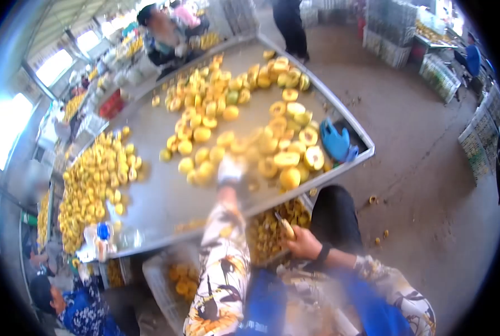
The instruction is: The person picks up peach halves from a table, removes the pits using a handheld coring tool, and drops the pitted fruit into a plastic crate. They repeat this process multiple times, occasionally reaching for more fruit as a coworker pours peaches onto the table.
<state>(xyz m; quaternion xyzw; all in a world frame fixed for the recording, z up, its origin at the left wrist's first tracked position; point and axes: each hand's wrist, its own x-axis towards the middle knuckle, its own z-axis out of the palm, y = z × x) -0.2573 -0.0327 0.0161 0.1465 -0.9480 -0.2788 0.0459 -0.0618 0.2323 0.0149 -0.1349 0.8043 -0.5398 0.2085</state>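
My left hand [230, 169], in a whitish glove, reaches over the metal table [154, 168] beside the yellow fruit halves [205, 171]; motion blurs its fingers. Below the table's near edge, my right hand [303, 243] is closed around a small tool [287, 229] with a pale handle and a thin metal tip. A crate [265, 235] of small yellow-brown pieces lies just left of that hand. Pitted halves [314, 158] are heaped near the right corner of the table.
A blue glove [337, 141] lies at the table's right corner. Another fruit pile [96, 187] and a blue-capped bottle [103, 231] are at the left. One person [87, 308] sits at lower left, another [163, 33] behind the table. Crates [440, 77] stand at the right.
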